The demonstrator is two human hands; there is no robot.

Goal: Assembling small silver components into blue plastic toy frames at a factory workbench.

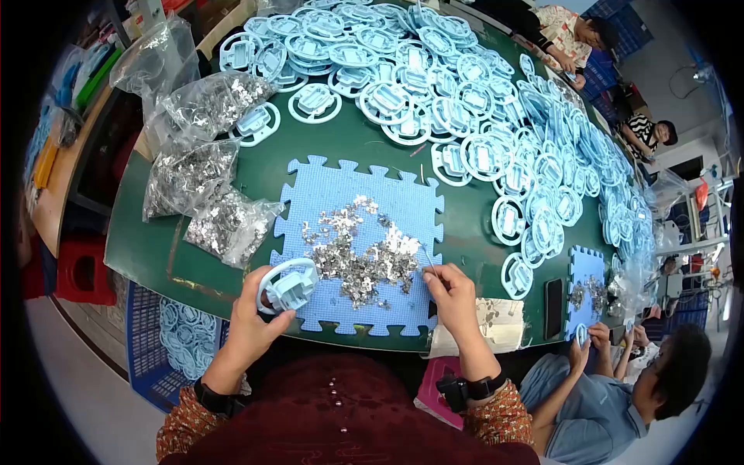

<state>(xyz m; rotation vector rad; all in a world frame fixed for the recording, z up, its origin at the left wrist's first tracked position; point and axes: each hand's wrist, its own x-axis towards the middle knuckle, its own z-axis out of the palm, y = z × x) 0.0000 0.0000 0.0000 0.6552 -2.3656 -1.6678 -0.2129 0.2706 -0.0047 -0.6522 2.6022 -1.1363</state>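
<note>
Some fingers of the left hand [254, 316] were hidden behind a pale-blue plastic wheel-shaped part [294, 289]. The tip of a thin grey rod [428, 258] at the right hand [453, 298] was too small to make out, as were single silvery metal pieces [360, 267]. Heaped pale-blue plastic wheels [372, 39] at the far edge of the green bench [155, 248] were cut off; its near-left edge hid part of a blue plastic crate [147, 384].

Bright, even light covers the green table [139, 248], its source unclear. Highlights sparkle on the metal pieces [364, 263] at the centre; glare streaks the clear plastic bag [159, 58] toward ten o'clock. The garment [341, 422] at six o'clock looks dim. Fisheye bending curves straight edges, blackness fills the corners, and distant detail toward three o'clock blurs.
</note>
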